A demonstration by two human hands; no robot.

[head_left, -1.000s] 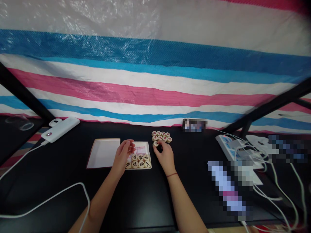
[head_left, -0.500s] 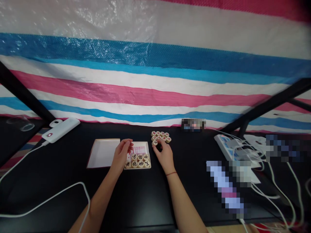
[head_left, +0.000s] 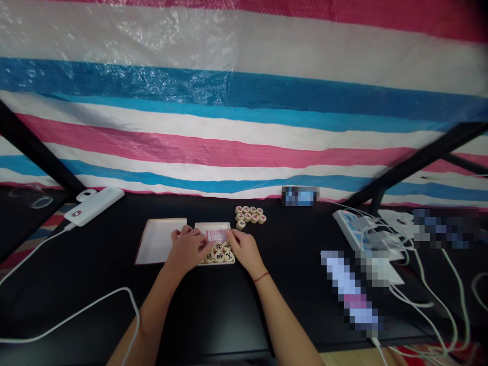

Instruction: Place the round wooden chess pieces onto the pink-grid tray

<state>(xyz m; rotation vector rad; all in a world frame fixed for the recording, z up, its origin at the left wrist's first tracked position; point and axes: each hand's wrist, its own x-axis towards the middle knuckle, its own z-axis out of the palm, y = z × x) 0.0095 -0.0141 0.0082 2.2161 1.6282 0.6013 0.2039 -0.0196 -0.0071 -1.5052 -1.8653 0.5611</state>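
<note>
Backdrop: striped sheet (head_left: 213,147) behind a black table (head_left: 206,315).
Box (head_left: 201,227): open; black-marked discs (head_left: 219,256) along its near side, printed insert (head_left: 216,236) beyond them.
Left hand (head_left: 189,248): half-curled over the box's left side; any hold hidden.
Right hand (head_left: 246,250): loosely bent at the box's right rim; grasp cannot be told.
Disc cluster (head_left: 247,217): beyond the box, rightward.
Hazard: crowded fingers might jostle seated discs.
Clearance: lid (head_left: 162,241) limits the box's left; tabletop extends nearside.
</note>
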